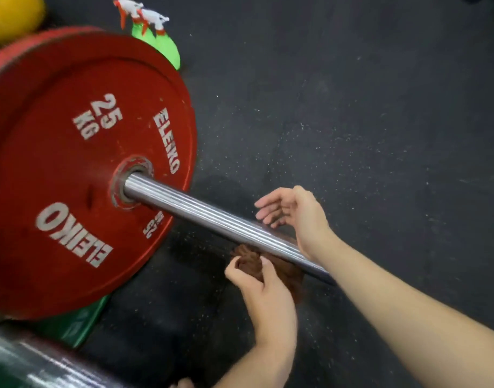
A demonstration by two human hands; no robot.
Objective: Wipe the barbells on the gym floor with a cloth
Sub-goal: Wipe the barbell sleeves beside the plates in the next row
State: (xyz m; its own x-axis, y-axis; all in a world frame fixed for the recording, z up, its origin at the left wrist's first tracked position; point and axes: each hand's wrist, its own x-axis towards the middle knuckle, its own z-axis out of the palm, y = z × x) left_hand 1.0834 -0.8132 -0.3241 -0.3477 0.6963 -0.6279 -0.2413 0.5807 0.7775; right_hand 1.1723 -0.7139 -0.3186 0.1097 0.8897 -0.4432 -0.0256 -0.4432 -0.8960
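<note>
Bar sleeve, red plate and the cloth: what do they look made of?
Bar sleeve: polished metal, with bright streaky reflections. Red plate: probably matte rubber, no glare, scuffed. Cloth in the left hand: soft brown fabric, bunched and wrinkled.

Left hand (264,292): forearm enters from the bottom edge, fingers and thumb pinched closed on a bunched brown fabric cloth (250,260). Right hand (293,212): bare forearm extends from the lower right corner, wrist bent, palm facing left, fingers loosely curled and spread, gripping nothing.
</note>
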